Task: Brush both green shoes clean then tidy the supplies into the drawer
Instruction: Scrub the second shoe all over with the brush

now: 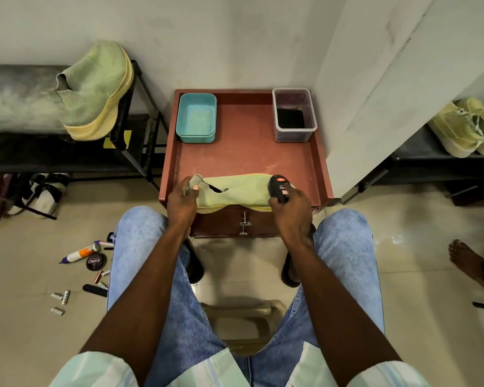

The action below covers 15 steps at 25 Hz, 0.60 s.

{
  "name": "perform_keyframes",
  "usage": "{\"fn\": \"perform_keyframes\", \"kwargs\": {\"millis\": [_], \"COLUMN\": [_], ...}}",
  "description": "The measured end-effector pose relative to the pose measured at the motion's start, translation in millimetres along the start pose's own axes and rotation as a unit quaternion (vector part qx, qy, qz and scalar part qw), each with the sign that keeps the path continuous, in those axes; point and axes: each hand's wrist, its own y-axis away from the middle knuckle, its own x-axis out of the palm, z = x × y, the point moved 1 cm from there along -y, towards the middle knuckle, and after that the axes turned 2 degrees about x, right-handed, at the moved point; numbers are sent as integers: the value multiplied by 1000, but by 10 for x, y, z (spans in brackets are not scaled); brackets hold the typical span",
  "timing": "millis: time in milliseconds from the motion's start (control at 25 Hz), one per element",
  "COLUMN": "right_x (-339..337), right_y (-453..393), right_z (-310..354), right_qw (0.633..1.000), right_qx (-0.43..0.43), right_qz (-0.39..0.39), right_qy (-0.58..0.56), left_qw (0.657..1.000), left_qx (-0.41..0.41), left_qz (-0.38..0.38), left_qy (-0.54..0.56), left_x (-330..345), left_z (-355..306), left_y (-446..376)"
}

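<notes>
Blue denim jeans (344, 263) cover the seated person's knees, and both bare forearms reach forward over them to a small reddish-brown wooden table (246, 155) with a raised rim. At its near edge a pale green knit slip-on shoe (235, 191) lies on its side, toe toward the right, its yellow sole overhanging the drawer front (235, 222). The left hand (183, 198) pinches the shoe's heel collar, fingers curled round the fabric. The right hand (292, 209) grips a black shoe brush with an orange label (280, 188), fingers wrapped round its body, the brush resting against the shoe's toe end. At the table's back stand an empty turquoise plastic tub (196, 118) on the left and a clear plastic box holding something dark (294, 115) on the right. The second green shoe (95, 90) leans upright on a black metal rack (140, 113) to the left. A round black polish tin (96, 261) and a white tube (80, 254) lie on the tiled floor (417, 275) beside the left knee.
</notes>
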Motion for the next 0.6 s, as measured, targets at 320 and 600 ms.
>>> {"fn": "perform_keyframes", "kwargs": {"millis": [320,600], "right_x": [32,50], "right_y": [75,100], "right_z": [75,89], "right_qw": [999,994], "right_qx": [-39,-89], "right_qz": [17,46], "right_qy": [29,31], "left_qw": [979,922], "left_qx": [35,-352], "left_qz": [-153,97], "left_qy": [-129,127], "left_x": [142,533], "left_z": [-112,-97], "left_y": [345,474]}}
